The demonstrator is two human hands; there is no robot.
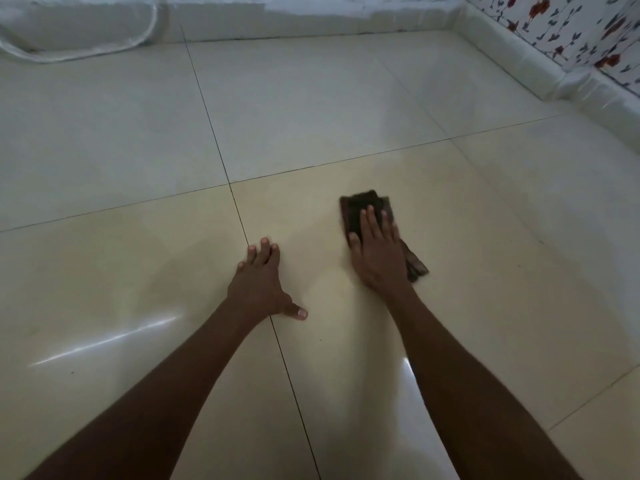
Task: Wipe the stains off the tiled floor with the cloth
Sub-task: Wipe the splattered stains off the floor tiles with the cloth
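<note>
Both bare arms reach forward over the glossy cream floor [346, 98]. The right hand [379, 256] lies palm down, fingers stretched flat and together, pressing on the dark brown cloth [360, 209]; it grasps nothing, only bears down on the fabric. The cloth lies on the floor just right of the grout line [239, 211], part folded into a dark patch beyond the fingertips, with a loose corner sticking out at the hand's right side near the wrist. The left hand [261, 284] is spread open on the tile, fingers splayed, thumb pointing right, resting across that same grout line and holding nothing. The two hands are near each other but apart. No distinct stains can be made out; the tile shows streaks of glare. A flowered wall [568, 26] with a pale skirting [519, 57] stands at far right.
</note>
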